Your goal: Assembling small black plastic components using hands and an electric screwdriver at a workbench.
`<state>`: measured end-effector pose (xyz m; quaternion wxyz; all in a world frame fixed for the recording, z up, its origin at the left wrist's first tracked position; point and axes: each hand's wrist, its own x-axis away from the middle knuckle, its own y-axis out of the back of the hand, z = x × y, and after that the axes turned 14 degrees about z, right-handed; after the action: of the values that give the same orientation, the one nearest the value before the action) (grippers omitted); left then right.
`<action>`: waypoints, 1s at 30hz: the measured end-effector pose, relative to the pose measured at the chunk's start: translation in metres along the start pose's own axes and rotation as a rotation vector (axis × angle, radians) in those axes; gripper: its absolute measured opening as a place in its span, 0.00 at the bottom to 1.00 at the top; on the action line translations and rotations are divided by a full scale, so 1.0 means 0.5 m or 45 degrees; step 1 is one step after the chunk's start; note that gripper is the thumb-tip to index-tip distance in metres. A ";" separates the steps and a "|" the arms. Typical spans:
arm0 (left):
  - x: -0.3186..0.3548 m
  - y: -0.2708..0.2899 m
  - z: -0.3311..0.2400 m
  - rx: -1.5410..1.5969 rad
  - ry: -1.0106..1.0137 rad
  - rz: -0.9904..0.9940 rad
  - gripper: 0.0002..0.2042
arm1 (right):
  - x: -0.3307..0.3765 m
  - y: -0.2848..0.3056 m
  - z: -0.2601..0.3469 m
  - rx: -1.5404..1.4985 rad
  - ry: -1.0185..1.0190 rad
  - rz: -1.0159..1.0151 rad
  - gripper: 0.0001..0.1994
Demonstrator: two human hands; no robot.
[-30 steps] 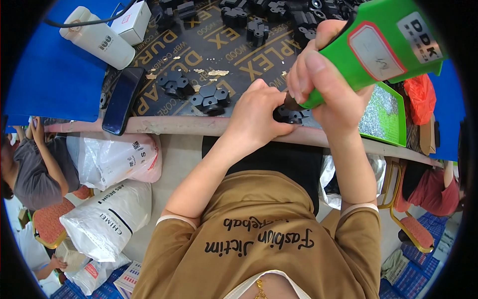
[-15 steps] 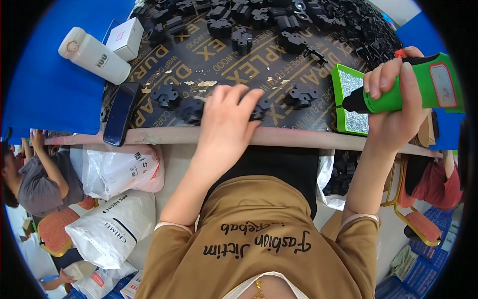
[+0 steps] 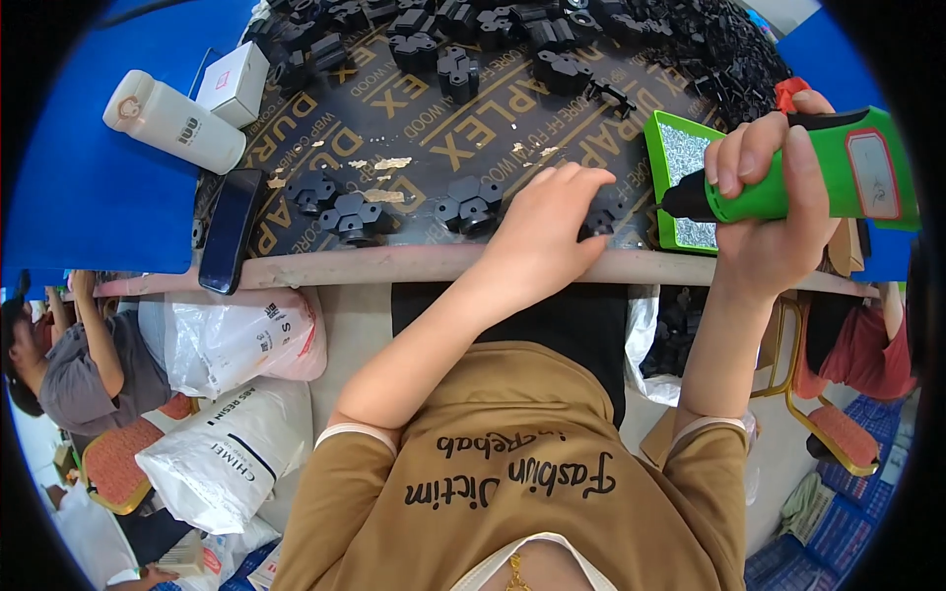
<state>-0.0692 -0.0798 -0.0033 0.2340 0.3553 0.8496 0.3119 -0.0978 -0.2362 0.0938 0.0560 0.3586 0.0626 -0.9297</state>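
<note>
My right hand (image 3: 764, 187) is wrapped around a green power screwdriver (image 3: 838, 167) with a black nose. Its thin tip points left, over the edge of a green tray (image 3: 658, 177) of small silver pieces, probably screws. My left hand (image 3: 547, 236) reaches across the table's near edge to a black plastic part (image 3: 605, 213), thumb and fingers around its left side; the far fingers are partly hidden. Left of that hand sit similar lobed black parts: one close by (image 3: 468, 205), another further left (image 3: 353, 219), and a third beside it (image 3: 313, 191).
A heap of black parts (image 3: 458, 74) covers the table's far side. On the left are a phone (image 3: 233, 231), a white bottle (image 3: 177, 123) and a white box (image 3: 235, 84). White sacks (image 3: 227, 453) stand on the floor at left. People sit at both sides.
My left hand has moved right, from a middle black part to the rightmost one, which has shifted slightly nearer me. The right hand keeps its hold on the screwdriver. The view has shifted slightly.
</note>
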 end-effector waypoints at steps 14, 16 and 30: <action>0.009 -0.009 0.031 0.385 -0.057 0.002 0.25 | 0.023 -0.005 -0.039 0.093 -0.094 0.026 0.14; 0.008 -0.003 0.030 0.365 -0.039 0.030 0.25 | 0.021 -0.007 -0.041 0.085 -0.118 0.027 0.14; 0.004 0.007 0.022 0.406 0.028 0.091 0.23 | 0.008 0.024 -0.061 -0.127 -0.120 0.369 0.14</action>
<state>-0.0621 -0.0724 -0.0092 0.1541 0.4145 0.8776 0.1850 -0.0788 -0.2437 0.0681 0.2100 0.3167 0.0534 -0.9234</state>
